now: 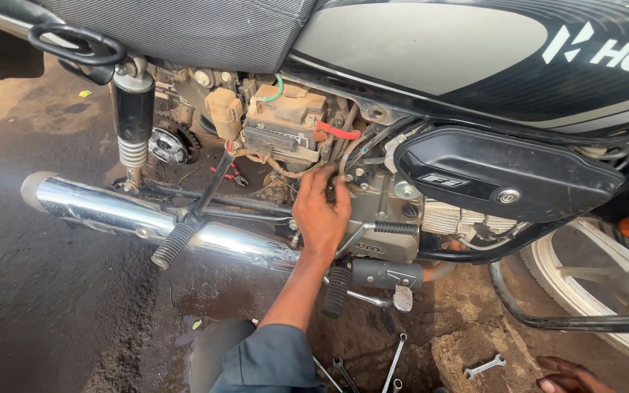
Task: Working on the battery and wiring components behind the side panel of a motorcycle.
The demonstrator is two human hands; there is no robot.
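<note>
1. Head view: the left hand (pixel 322 215) is seen from the back, raised against the side of a motorcycle engine (pixel 387 200). Its fingers are pushed in among the wire bundle (pixel 345 154). The fingertips are hidden there, so it cannot be told how far the hand is closed or whether anything is gripped.
2. A dusty battery (pixel 285 120) is seen just above and to the left of that hand, with a red strap (pixel 338 132) at its edge.
3. A black side cover (pixel 504 175) is mounted to the right of the hand, under the fuel tank (pixel 431 44).
4. A ribbed kick lever (pixel 394 228) lies just to the right of the wrist, and a rubber footpeg (pixel 336 291) is found below it.
5. The chrome exhaust (pixel 111 207) is stretched away to the left of the forearm, and red-handled pliers (pixel 233 173) lie behind it.
6. The right hand (pixel 573 375) is cut off by the lower edge, low on the dirt ground (pixel 52 306). Its grip cannot be told. A small spanner (pixel 483 366) lies just to its left, apart from it.
7. More spanners (pixel 394 360) are scattered on the ground below the left forearm.
</note>
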